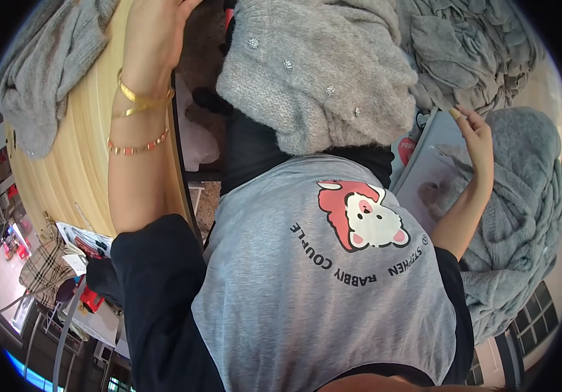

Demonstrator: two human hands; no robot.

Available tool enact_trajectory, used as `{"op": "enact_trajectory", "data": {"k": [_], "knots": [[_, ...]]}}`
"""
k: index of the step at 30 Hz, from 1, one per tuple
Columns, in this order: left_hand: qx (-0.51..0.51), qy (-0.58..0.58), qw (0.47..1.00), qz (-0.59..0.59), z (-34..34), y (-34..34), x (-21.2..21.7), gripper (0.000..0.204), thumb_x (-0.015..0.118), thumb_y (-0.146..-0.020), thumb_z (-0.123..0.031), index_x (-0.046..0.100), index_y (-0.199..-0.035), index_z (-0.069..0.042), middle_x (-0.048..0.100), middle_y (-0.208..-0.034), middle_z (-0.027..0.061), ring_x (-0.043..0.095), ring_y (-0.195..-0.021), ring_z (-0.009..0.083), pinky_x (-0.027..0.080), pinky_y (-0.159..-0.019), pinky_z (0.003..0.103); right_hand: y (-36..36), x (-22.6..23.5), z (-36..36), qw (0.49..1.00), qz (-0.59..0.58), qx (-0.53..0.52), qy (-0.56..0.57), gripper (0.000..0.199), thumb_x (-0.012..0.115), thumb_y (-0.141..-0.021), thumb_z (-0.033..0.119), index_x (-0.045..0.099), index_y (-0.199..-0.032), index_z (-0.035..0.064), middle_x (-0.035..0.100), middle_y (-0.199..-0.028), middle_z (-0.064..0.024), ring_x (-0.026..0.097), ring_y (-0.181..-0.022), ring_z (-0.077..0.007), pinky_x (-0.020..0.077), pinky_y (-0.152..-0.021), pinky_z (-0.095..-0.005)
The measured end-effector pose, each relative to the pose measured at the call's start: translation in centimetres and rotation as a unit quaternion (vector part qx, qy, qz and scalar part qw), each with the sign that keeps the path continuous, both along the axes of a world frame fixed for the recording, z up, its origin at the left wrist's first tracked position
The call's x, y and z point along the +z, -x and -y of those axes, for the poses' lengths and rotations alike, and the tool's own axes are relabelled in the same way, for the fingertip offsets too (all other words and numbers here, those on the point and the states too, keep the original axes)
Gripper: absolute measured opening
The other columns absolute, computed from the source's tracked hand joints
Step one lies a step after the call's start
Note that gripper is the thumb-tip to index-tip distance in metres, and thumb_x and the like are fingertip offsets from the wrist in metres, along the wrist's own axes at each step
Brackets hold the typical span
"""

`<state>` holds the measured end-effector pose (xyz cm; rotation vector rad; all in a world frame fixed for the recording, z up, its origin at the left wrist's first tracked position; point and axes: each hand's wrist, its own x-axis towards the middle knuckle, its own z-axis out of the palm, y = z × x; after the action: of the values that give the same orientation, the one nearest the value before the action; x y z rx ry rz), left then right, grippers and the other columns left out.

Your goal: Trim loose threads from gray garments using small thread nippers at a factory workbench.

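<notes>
My left hand [155, 29] reaches up along the edge of a pale wooden table [85, 163]; its fingers run out of the top of the picture. Gold and beaded bracelets [138, 104] circle that wrist. A fuzzy grey sweater [320, 72] with small shiny studs lies bunched on my lap, above my grey printed t-shirt [307, 294]. My right hand [475, 134] is out to the right with fingers apart, holding nothing, its edge against a grey knit garment [522, 196] and above a pale flat board [424, 176].
Another grey knit piece [39, 72] hangs over the table's left end. More grey garments [464, 46] are heaped at the top right. A checked bag [46, 261] and papers [81, 238] lie at the lower left. Stone-patterned floor [204, 39] shows between table and lap.
</notes>
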<state>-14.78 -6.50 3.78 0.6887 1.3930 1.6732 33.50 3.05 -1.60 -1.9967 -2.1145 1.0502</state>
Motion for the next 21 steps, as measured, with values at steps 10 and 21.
{"op": "enact_trajectory", "data": {"k": [10,21], "knots": [[-0.185,0.152,0.862,-0.447,3.9,-1.5,-4.7,0.021,0.062,-0.087,-0.013,0.065,-0.101,0.002,0.067,-0.086,0.0105,0.063,-0.067,0.0157,0.049,-0.061,0.027,10.8,-0.4,1.5,0.941,-0.325,-0.045,-0.085,0.036,0.065,-0.088,0.007,0.061,-0.122,0.0007,0.064,-0.097,0.0,0.054,-0.079,-0.0046,0.0412,-0.072,-0.0175],[-0.173,0.123,0.931,-0.298,5.2,-7.5,-4.1,0.02,0.068,-0.086,-0.02,0.068,-0.084,0.0,0.058,-0.064,0.0017,0.046,-0.054,0.0038,0.037,-0.05,0.021,15.3,-0.8,3.3,0.931,-0.314,0.149,-0.109,0.04,0.068,-0.079,-0.001,0.066,-0.119,0.007,0.056,-0.087,0.0048,0.047,-0.077,-0.0035,0.0376,-0.069,-0.0161]]}}
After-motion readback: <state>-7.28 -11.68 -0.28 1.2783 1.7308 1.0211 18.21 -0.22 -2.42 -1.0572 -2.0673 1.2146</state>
